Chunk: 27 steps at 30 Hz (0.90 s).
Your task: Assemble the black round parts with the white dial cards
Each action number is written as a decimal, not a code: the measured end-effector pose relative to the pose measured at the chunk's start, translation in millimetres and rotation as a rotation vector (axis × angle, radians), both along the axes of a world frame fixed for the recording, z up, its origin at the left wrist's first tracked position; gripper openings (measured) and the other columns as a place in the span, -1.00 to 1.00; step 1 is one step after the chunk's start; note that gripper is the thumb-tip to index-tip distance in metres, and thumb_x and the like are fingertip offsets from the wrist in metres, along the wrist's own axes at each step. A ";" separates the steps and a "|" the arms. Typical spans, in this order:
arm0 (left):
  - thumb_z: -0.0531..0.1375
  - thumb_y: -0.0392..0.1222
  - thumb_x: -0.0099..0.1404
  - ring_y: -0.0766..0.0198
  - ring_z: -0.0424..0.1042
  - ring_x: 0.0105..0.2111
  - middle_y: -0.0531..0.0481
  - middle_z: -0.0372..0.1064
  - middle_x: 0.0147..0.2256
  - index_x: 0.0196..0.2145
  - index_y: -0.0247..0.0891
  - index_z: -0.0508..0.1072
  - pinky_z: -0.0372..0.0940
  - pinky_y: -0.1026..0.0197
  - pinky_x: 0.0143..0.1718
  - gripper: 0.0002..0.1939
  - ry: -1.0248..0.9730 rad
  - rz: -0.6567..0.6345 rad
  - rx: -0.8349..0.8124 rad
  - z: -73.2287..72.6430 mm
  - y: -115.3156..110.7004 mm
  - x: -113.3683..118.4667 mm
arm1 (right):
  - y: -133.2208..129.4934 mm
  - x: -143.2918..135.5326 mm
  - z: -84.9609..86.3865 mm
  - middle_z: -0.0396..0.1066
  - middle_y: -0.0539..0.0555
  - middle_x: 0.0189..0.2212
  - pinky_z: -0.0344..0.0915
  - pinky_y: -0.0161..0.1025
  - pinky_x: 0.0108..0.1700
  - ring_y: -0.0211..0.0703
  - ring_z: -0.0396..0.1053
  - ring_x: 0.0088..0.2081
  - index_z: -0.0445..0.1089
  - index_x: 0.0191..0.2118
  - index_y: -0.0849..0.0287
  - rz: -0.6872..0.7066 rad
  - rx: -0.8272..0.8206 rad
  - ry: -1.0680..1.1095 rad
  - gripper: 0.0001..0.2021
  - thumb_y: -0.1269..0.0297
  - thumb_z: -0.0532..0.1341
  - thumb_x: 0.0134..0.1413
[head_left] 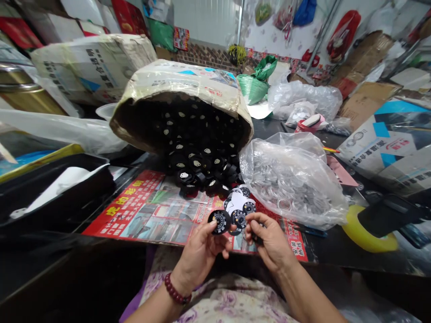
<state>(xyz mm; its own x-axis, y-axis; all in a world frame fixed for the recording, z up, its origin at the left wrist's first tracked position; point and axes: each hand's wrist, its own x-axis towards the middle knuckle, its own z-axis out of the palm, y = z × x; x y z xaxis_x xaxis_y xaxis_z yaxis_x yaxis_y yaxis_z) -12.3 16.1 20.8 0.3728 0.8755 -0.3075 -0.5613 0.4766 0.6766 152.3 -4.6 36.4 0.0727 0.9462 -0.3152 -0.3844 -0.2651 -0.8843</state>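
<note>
Between thumb and fingers, my left hand (205, 246) grips a round black case (219, 222) with a printed white-and-yellow dial facing up. My right hand (269, 242) is closed just to the right, thumb against fingers; something small and dark shows under them, mostly hidden. Close beyond both hands lie several loose printed dial discs (239, 219) and some white paper pieces (236, 202). A heap of black round cases (195, 163) with pale oval marks spills toward me from a tipped sack-like carton (182, 80).
A clear plastic bag (292, 179) of transparent rings or discs sits right of the heap. Further right are a yellow tape roll (368, 237) and a printed carton (390, 139). A black tray (57, 193) stands left. Red printed cardboard (134, 211) covers the table before me.
</note>
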 end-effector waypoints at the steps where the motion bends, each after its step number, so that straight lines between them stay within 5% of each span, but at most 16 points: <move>1: 0.15 -0.11 0.21 0.24 0.47 -0.58 -0.11 0.54 -0.37 -0.24 -0.31 0.40 0.34 0.28 -0.65 -0.77 -0.047 -0.008 -0.020 0.9 -1.7 0.8 | -0.6 -8.3 -0.7 0.31 -0.07 -0.57 0.16 -0.33 -0.49 -0.29 0.25 -0.55 0.35 -0.35 0.16 0.007 -0.029 0.111 -0.69 0.15 0.38 -0.24; 6: 0.09 -0.15 0.24 0.20 0.51 -0.52 -0.12 0.51 -0.50 -0.37 -0.41 0.47 0.37 0.29 -0.57 -0.74 -0.183 0.001 -0.122 3.7 -3.9 4.8 | -5.4 -34.2 -1.4 0.39 -0.04 -0.55 0.26 -0.30 -0.46 -0.32 0.29 -0.56 0.35 -0.44 0.19 0.032 -0.084 0.229 -0.66 0.17 0.45 -0.32; 11: 0.03 -0.21 0.26 0.33 0.40 -0.67 -0.09 0.44 -0.63 -0.52 -0.43 0.45 0.32 0.34 -0.65 -0.68 -0.189 0.061 -0.226 2.6 0.6 4.5 | -8.8 -34.6 -0.7 0.44 0.03 -0.48 0.30 -0.22 -0.29 -0.22 0.35 -0.43 0.42 -0.42 0.22 0.131 0.072 -0.161 -0.80 0.19 0.34 -0.12; 17: 0.17 -0.20 0.16 0.38 0.37 -0.71 -0.02 0.48 -0.55 -0.36 -0.32 0.36 0.20 0.43 -0.78 -0.88 0.113 0.220 -0.088 2.4 7.8 -1.0 | -4.9 -24.6 -3.4 0.37 -0.01 -0.48 0.21 -0.26 -0.25 -0.20 0.28 -0.37 0.39 -0.44 0.20 0.091 0.189 -0.596 -0.86 0.25 0.19 0.03; 21: 0.24 -0.18 0.08 0.29 0.40 -0.71 0.09 0.41 -0.60 -0.15 -0.26 0.29 0.20 0.39 -0.82 -0.63 0.283 0.068 0.015 0.0 3.1 3.4 | -2.9 -25.1 -6.2 0.35 0.07 -0.32 0.22 -0.23 -0.17 -0.15 0.31 -0.25 0.37 -0.43 0.18 0.069 0.331 -0.738 -0.89 0.36 0.13 0.06; 27: 0.25 -0.20 0.06 0.32 0.39 -0.69 0.11 0.38 -0.58 -0.01 -0.29 0.22 0.24 0.39 -0.79 -0.47 0.200 -0.063 0.040 -3.1 -6.5 11.5 | -5.0 -25.9 -7.5 0.30 0.15 -0.15 0.21 -0.20 -0.06 -0.11 0.30 -0.11 0.37 -0.33 0.17 0.115 0.499 -0.948 -0.84 0.47 0.06 0.11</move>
